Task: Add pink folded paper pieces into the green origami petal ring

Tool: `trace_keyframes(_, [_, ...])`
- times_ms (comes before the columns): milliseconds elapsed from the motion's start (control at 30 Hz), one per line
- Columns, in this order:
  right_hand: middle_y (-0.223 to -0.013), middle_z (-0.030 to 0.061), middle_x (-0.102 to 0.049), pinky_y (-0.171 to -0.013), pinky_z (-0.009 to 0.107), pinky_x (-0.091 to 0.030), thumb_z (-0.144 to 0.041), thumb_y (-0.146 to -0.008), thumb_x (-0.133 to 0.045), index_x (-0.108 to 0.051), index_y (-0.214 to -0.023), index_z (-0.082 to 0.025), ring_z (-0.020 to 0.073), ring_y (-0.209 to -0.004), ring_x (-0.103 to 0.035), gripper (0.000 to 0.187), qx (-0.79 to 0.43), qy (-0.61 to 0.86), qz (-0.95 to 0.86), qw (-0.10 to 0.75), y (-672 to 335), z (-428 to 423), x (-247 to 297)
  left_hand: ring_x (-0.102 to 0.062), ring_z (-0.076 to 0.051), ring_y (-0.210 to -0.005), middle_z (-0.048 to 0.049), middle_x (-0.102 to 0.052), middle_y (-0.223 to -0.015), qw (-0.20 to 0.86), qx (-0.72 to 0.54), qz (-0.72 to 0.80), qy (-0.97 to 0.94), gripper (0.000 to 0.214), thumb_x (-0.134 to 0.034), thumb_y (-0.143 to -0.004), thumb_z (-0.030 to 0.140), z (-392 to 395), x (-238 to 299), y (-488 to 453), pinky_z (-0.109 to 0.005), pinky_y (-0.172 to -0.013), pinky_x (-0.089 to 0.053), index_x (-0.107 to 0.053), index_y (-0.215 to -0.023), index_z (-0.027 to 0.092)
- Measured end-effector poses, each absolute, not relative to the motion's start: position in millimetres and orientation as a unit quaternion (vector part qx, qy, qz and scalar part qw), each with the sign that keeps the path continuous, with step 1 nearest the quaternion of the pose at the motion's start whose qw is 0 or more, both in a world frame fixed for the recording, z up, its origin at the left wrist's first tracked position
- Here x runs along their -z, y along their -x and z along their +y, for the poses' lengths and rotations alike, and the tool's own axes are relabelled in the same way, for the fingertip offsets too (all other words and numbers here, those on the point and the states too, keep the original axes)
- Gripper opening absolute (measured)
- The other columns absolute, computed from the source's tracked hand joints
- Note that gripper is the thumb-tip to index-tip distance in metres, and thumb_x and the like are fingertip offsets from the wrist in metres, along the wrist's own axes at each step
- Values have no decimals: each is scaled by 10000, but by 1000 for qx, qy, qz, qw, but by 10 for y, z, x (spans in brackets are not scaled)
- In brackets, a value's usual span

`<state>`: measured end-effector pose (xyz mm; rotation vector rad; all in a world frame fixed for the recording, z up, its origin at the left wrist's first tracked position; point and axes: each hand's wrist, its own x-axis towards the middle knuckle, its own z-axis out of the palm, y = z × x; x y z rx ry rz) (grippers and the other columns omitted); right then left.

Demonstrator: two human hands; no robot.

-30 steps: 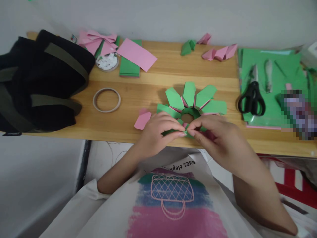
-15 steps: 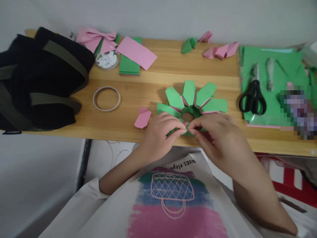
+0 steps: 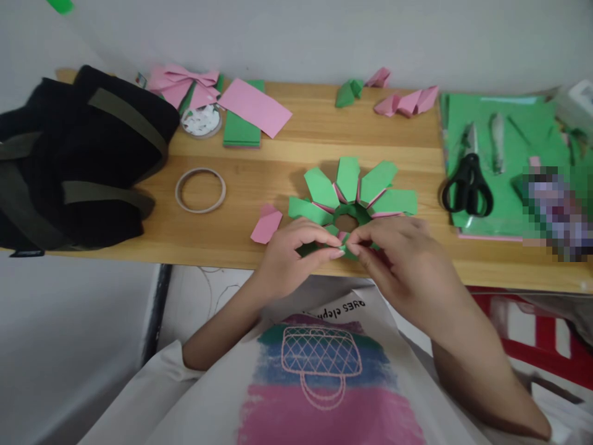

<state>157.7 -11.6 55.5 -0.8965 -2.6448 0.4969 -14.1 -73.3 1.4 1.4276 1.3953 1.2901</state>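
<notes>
Left hand [image 3: 296, 254] and right hand [image 3: 407, 259] hold the paper ring [image 3: 348, 179] near the front edge of the counter [image 3: 259, 176], fingers [image 3: 319, 235] of both clamped on the ring's near side.

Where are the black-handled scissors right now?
In the head view, the scissors lie on the right, mostly on the green sheets, beside the slim pale tool, right of the paper ring.

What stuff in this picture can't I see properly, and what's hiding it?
All in the head view:
Green paper flower, near side: covered by the left hand and right hand.
Pixelated item: blurred into blocks.
Black bag: cut off by the left edge.
Green thing: cut off by the top edge.
</notes>
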Motion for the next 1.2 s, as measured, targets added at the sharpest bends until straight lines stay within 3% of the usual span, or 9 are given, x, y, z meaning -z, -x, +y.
trace_keyframes(267, [-763, 2, -706, -752, 344, -417, -158, -906, -477, -582, -826, -217, 180, -746, -642, 144, -204, 317, -914, 147, -1568, -135, -575, -656, -157, -851, -8, -750, -857, 386, -492, 532, -572, 32, -698, -826, 202, -769, -14, 164, -307, -812, -509, -726, -833, 218])
trace_keyframes(433, [-776, 3, -712, -760, 348, -420, -138, -891, -498, -584, -832, -212, 190, -756, -655, 128, -208, 316, -913, 155, -1591, -126, -552, -646, -161, -888, -19, -741, -893, 412, -481, 524, -571, 235, -504, -954, 249, -803, -62, 204, -320, -828, -502, -732, -900, 231])
trace_keyframes(533, [-770, 6, -708, -763, 344, -420, -113, -882, -506, -585, -826, -203, 187, -742, -655, 132, -211, 309, -914, 158, -1599, -123, -534, -642, -160, -889, -13, -737, -891, 417, -470, 536, -564, 264, -476, -963, 235, -830, -112, 204, -312, -818, -501, -730, -892, 231])
trace_keyframes(767, [-771, 20, -706, -721, 342, -411, -137, -898, -507, -599, -820, -200, 198, -735, -649, 136, -204, 294, -923, 137, -1572, -151, -476, -617, -177, -861, -14, -711, -834, 316, -369, 627, -609, 285, -454, -963, 213, -871, -235, 132, -320, -789, -478, -664, -771, 197])
trace_keyframes(867, [-769, 23, -701, -727, 350, -418, -158, -913, -504, -595, -825, -194, 197, -725, -648, 131, -200, 295, -922, 152, -1580, -164, -477, -618, -183, -861, -9, -707, -825, 260, -348, 654, -619, 282, -433, -960, 187, -872, -225, 158, -368, -893, -468, -643, -772, 196])
trace_keyframes(967, [-788, 18, -708, -746, 347, -427, -156, -915, -510, -588, -845, -198, 182, -725, -649, 113, -200, 310, -911, 183, -1600, -167, -484, -621, -191, -903, -8, -702, -842, 177, -394, 681, -591, 252, -461, -958, 220, -903, -165, 302, -384, -941, -453, -642, -782, 212])
trace_keyframes(1100, [-794, 17, -717, -734, 341, -436, -162, -915, -509, -587, -840, -202, 175, -712, -650, 116, -205, 314, -907, 192, -1604, -159, -478, -590, -203, -809, -26, -677, -836, 69, -383, 764, -515, 146, -589, -899, 327, -929, -5, 656, -382, -834, -463, -663, -840, 215])
trace_keyframes(1200, [-780, 14, -718, -718, 342, -434, -179, -920, -496, -589, -829, -204, 174, -691, -643, 133, -198, 308, -912, 184, -1590, -152, -464, -580, -248, -918, -70, -643, -937, 97, -311, 812, -484, 273, -712, -785, 326, -862, 159, 880, -440, -911, -443, -664, -1007, 175])
